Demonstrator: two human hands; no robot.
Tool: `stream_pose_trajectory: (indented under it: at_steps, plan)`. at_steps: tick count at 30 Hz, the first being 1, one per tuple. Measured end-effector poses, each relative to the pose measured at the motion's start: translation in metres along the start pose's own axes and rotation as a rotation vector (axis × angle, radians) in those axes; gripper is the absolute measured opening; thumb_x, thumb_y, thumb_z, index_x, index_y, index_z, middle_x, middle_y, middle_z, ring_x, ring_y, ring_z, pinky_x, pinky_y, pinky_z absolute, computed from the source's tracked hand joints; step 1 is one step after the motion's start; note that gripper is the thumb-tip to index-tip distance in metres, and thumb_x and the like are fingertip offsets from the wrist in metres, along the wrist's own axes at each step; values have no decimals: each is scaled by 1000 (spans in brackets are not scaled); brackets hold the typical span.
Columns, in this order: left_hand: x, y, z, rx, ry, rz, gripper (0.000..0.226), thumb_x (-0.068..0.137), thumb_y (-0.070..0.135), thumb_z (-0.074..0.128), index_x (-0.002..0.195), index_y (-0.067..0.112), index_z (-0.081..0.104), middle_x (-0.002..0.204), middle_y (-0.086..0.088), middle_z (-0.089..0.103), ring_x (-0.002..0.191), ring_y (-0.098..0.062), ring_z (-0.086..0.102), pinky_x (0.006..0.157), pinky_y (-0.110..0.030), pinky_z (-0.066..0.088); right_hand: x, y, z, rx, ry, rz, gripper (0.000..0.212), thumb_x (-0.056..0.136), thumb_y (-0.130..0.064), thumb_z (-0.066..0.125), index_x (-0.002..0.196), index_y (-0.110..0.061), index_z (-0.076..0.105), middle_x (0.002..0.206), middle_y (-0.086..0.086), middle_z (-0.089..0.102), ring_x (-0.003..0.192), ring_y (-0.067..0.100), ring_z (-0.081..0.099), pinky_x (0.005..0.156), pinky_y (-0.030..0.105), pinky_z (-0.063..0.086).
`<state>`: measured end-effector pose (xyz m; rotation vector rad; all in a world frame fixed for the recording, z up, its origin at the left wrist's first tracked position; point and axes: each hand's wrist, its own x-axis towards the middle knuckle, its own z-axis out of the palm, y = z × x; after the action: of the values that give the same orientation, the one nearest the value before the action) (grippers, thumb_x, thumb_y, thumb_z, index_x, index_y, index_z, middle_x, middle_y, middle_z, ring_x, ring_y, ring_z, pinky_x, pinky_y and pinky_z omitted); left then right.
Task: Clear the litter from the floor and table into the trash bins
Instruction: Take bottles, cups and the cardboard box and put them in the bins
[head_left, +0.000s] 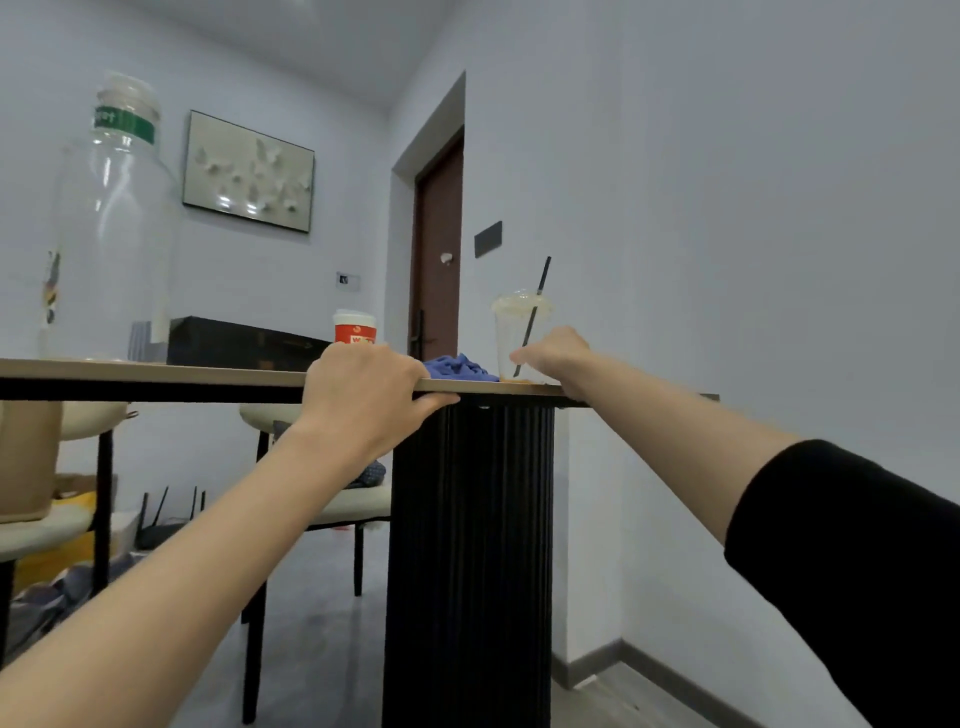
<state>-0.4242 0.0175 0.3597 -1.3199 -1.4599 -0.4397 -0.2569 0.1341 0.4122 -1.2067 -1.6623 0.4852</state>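
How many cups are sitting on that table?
2. A red cup stands behind the left hand, which grips the table; a clear cup with a straw stands at the right hand. The low view may hide others.

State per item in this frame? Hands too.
left hand: grips table edge
right hand: against cup, grip unclear
cup: upright, lidded, straw in, nearly empty
red cup: upright, lidded
bottle: upright, empty
cloth: crumpled
door: shut

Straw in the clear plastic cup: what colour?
Black. Head view shows the straw in the clear cup best.
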Motion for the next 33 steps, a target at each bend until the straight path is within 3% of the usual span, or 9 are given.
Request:
stream_pose_trajectory:
  at_steps: [4, 8, 15, 20, 23, 27, 29, 31, 33]
  plan:
    - [-1, 3, -1, 20, 10, -13, 66, 85, 71, 17, 89, 28, 68, 56, 7, 38, 59, -16, 51, 56, -28, 41, 24, 0, 5, -61, -48, 35, 47, 91, -15, 61, 130, 1, 41, 129, 14, 47, 111, 25, 48, 83, 31, 41]
    - [-3, 5, 0, 43, 66, -1, 58, 89, 67, 19, 82, 26, 59, 55, 8, 31, 58, -14, 45, 54, -27, 33, 44, 3, 13, -60, -78, 51, 73, 91, -24, 64, 142, 5, 21, 146, 15, 33, 135, 28, 36, 105, 32, 35]
    - [-7, 5, -2, 104, 130, 33, 63, 85, 67, 10, 84, 27, 59, 53, 6, 31, 55, -14, 41, 44, -25, 13, 68, 9, 20, -69, -92, 93, 105, 78, -37, 77, 145, 1, 6, 147, 12, 28, 135, 28, 35, 102, 32, 37]
    - [-7, 6, -3, 92, 120, 45, 64, 84, 67, 10, 81, 26, 59, 54, 6, 37, 57, -16, 45, 45, -26, 15, 72, 11, 19, -139, -159, 77, 90, 79, -45, 73, 140, 0, 24, 141, 11, 45, 131, 27, 44, 107, 37, 39]
    - [-6, 6, -4, 99, 102, 48, 61, 87, 68, 16, 80, 25, 58, 54, 7, 39, 57, -16, 47, 46, -25, 15, 69, 10, 18, -90, -251, 11, 80, 80, -41, 73, 140, -4, 35, 147, 7, 40, 137, 22, 38, 111, 35, 36]
    - [-6, 7, -7, 124, 97, 66, 62, 87, 67, 14, 82, 26, 60, 55, 7, 39, 57, -16, 46, 46, -26, 11, 63, 5, 20, -71, -371, -29, 96, 77, -56, 69, 149, -10, 25, 153, 4, 30, 142, 25, 29, 112, 38, 29]
    - [-6, 7, -8, 123, 80, 65, 60, 89, 67, 15, 82, 26, 59, 56, 7, 40, 58, -16, 46, 46, -25, 12, 63, 4, 21, -35, -424, -44, 98, 71, -60, 73, 147, -14, 31, 149, 2, 37, 139, 22, 33, 114, 38, 31]
    - [-6, 8, -9, 132, 85, 58, 59, 89, 67, 15, 80, 26, 57, 55, 6, 39, 57, -16, 45, 45, -26, 11, 61, 3, 19, -42, -451, -35, 81, 75, -59, 70, 140, -19, 43, 139, -4, 49, 128, 17, 46, 103, 37, 44]
    - [-7, 8, -9, 130, 102, 50, 59, 88, 68, 15, 78, 26, 55, 55, 6, 38, 56, -15, 44, 45, -26, 10, 55, 2, 17, -65, -479, -26, 67, 82, -60, 61, 137, -25, 45, 132, -8, 54, 111, 13, 56, 74, 29, 53]
